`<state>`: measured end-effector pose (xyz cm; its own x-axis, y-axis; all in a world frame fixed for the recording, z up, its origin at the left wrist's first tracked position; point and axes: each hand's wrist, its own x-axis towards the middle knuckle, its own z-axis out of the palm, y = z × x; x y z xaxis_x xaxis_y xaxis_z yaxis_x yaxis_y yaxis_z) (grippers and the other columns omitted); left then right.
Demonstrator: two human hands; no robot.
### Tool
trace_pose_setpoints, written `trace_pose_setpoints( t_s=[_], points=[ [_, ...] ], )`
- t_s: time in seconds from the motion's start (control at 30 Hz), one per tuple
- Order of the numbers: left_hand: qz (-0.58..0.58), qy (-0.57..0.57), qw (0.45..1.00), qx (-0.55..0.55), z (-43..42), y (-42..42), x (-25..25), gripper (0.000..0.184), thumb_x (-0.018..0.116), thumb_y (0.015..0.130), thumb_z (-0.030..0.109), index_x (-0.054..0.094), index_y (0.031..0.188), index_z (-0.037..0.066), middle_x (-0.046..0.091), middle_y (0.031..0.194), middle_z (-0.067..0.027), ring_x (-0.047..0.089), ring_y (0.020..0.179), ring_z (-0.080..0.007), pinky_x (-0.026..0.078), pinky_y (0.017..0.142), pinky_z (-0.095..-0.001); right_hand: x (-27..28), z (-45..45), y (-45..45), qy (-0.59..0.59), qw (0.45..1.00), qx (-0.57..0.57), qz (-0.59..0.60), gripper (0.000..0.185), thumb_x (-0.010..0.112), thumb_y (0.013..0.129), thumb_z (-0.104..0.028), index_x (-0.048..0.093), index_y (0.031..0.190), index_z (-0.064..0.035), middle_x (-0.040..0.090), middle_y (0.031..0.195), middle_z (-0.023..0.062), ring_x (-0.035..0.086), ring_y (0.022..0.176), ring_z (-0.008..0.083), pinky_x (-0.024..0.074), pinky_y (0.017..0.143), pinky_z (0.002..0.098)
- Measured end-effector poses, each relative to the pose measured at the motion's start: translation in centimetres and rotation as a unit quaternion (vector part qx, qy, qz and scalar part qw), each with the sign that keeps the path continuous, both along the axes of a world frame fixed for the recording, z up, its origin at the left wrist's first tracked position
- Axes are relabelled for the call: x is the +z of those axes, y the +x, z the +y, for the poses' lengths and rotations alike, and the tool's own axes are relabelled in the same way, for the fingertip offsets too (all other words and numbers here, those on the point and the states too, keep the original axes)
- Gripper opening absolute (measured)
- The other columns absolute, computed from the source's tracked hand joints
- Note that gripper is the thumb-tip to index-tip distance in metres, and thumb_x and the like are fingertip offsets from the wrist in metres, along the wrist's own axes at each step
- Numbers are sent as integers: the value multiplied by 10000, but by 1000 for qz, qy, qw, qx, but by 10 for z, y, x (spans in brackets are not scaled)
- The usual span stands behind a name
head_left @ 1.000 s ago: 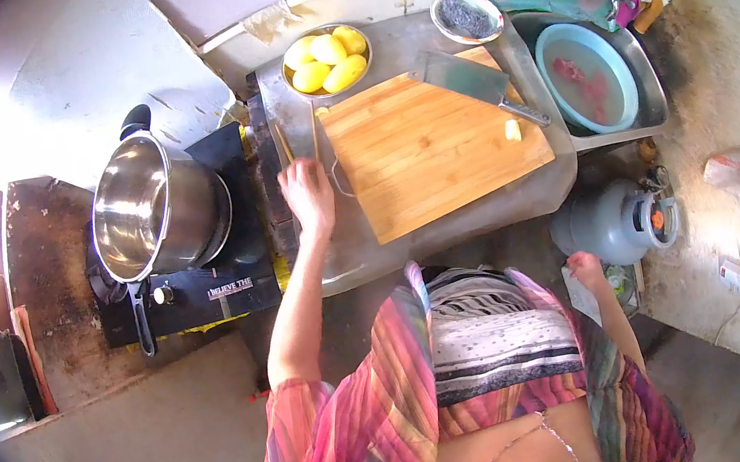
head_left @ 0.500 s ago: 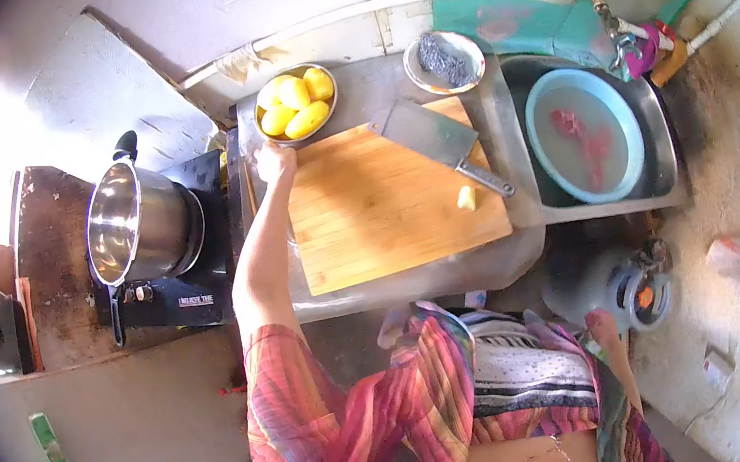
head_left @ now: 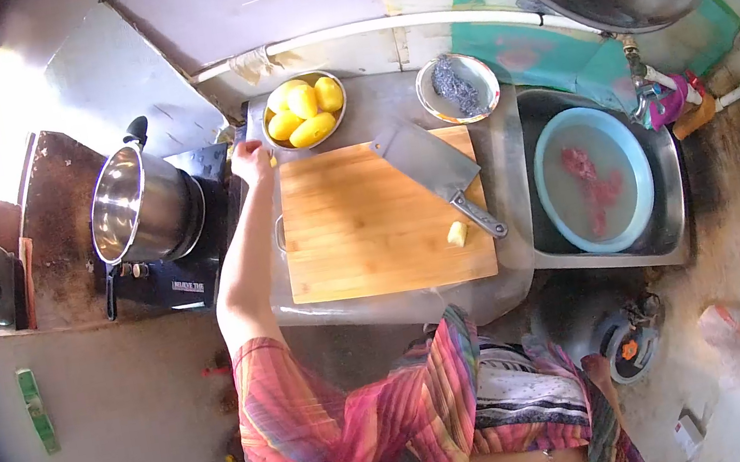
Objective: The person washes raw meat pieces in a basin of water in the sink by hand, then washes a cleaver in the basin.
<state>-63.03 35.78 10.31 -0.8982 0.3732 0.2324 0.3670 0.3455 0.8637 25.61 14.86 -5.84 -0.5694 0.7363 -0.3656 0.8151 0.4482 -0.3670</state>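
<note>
Just beyond the left hand (head_left: pixel 253 160), noted a steel bowl (head_left: pixel 340 119) holding peeled yellow potatoes (head_left: pixel 301 101). Found said hand curled; cannot tell whether pinching anything. To its left, logged uncovered cooking pot (head_left: pixel 119 206); to its right, cutting board (head_left: pixel 356 233) bearing cleaver (head_left: pixel 431 166) and, farther, dish (head_left: pixel 486 96) holding wire scourer (head_left: pixel 453 86). Beyond blurred right hand (head_left: pixel 597 369), finger state indeterminable, logged blue basin (head_left: pixel 644 175) holding water and pinkish meat (head_left: pixel 591 184).

Small yellow piece (head_left: pixel 273 161), perhaps potato, near far-left corner of wooden board (head_left: pixel 361 232)
</note>
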Motion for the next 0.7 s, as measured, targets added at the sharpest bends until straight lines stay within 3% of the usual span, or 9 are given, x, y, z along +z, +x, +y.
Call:
trace_pose_setpoints(
  t_s=[0.03, 0.1, 0.17, 0.23, 0.4, 0.5, 0.53, 0.6, 0.7],
  points=[
    [-32, 29, 998, -37, 6, 1, 8, 107, 571, 642, -32, 638, 722, -7, 627, 632, -93, 602, 555, -163, 506, 555, -291, 7, 1, -5, -2, 1000, 2, -3, 133, 589, 694, -100, 669, 800, -96, 657, 773, 97, 634, 722, 242, 492, 649, 337],
    [-38, 43, 995, -82, 24, 5, 27, 92, 575, 672, -37, 637, 736, -16, 631, 638, -92, 602, 529, -153, 508, 530, -277, 32, 7, -36, -99, 965, -222, 101, 168, 606, 703, -109, 675, 856, -101, 664, 794, 100, 640, 738, 231, 499, 670, 334],
    [-65, 68, 990, -107, 34, 5, 42, 73, 587, 716, -17, 646, 759, -17, 638, 651, -81, 608, 528, -148, 509, 516, -276, 61, 24, -68, -123, 951, -274, 69, 173, 605, 706, -96, 671, 866, -90, 667, 794, 97, 642, 748, 213, 499, 676, 327],
    [-49, 52, 989, -127, 43, -7, 50, 111, 602, 751, 7, 662, 843, -7, 658, 713, -79, 631, 629, -154, 508, 590, -260, 76, 34, -95, -211, 872, -426, 116, 174, 585, 720, -45, 660, 877, -52, 667, 791, 101, 642, 770, 195, 497, 686, 306],
    [-147, 33, 958, -244, 41, -21, 49, 287, 535, 818, -7, 595, 1097, 13, 683, 880, -92, 631, 783, -152, 490, 713, -243, 64, 37, -92, -255, 856, -431, 128, 185, 555, 726, -18, 656, 881, -26, 665, 782, 101, 634, 757, 186, 495, 691, 296],
    [139, -12, 973, -185, 24, -19, 44, 208, 523, 816, -26, 632, 988, 20, 679, 839, -102, 637, 748, -154, 490, 695, -252, 87, 42, -114, -243, 858, -439, 111, 180, 548, 717, -30, 654, 862, -21, 660, 767, 101, 629, 737, 175, 495, 686, 293],
    [136, -11, 980, -146, 17, -20, 36, 133, 566, 776, 1, 636, 888, 21, 654, 738, -104, 634, 689, -205, 493, 657, -294, 88, 42, -115, -230, 866, -433, 98, 181, 546, 713, -30, 653, 858, -20, 659, 762, 101, 627, 730, 172, 494, 682, 291],
    [225, -164, 948, -153, 1, -17, 25, 88, 598, 741, 40, 622, 823, 21, 616, 727, -133, 617, 710, -283, 487, 664, -357, 86, 42, -113, -222, 872, -427, 86, 181, 541, 710, -38, 653, 850, -17, 655, 752, 99, 624, 711, 171, 492, 671, 287],
    [203, -269, 918, -210, -16, -3, 0, 164, 607, 712, 41, 617, 876, 46, 567, 895, -188, 575, 877, -349, 468, 746, -410, 74, 41, -101, -220, 883, -408, 75, 184, 532, 714, -37, 653, 849, -11, 649, 737, 94, 620, 691, 172, 493, 656, 284]
  ],
)
